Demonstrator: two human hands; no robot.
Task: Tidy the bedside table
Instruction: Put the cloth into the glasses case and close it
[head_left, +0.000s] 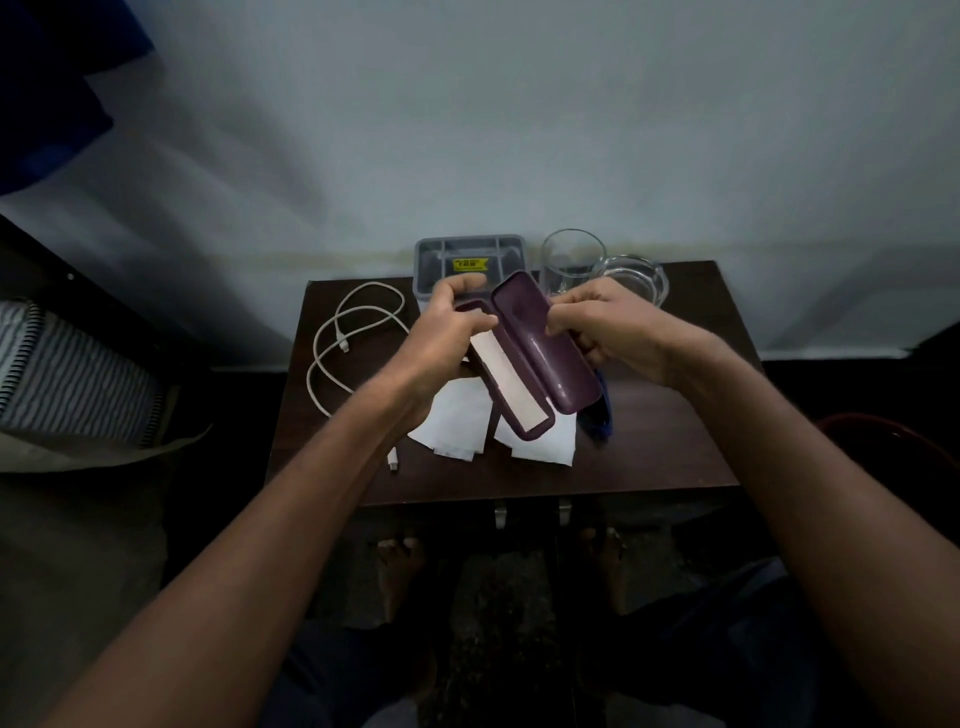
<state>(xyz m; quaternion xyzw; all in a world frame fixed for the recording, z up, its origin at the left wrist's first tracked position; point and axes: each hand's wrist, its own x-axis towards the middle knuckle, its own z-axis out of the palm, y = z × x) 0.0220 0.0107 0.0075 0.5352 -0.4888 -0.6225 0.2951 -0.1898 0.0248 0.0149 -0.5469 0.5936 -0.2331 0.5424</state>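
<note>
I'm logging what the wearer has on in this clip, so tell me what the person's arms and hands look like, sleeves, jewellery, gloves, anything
Both arms are bare from the bottom edge of the picture to the fingers: no sleeves show. The left hand and the right hand wear no gloves, and no rings, watch or bracelets are visible on the fingers or wrists. The light is dim, so small marks cannot be made out.

Dark wooden bedside table (649, 447) against a pale wall.

On top, read as a clock face: at 9 to 10 o'clock, a loosely coiled white charging cable (340, 345), one plug end lying near 7 o'clock. At 12, a grey compartmented organiser box (470, 260) with a yellow label inside. At 1, a clear drinking glass (571, 260), just beside it a low glass bowl (636, 278). Near centre toward 6, white sheets of paper (457, 426). Right of those, a blue item (597, 421), too blurred to name.
</note>
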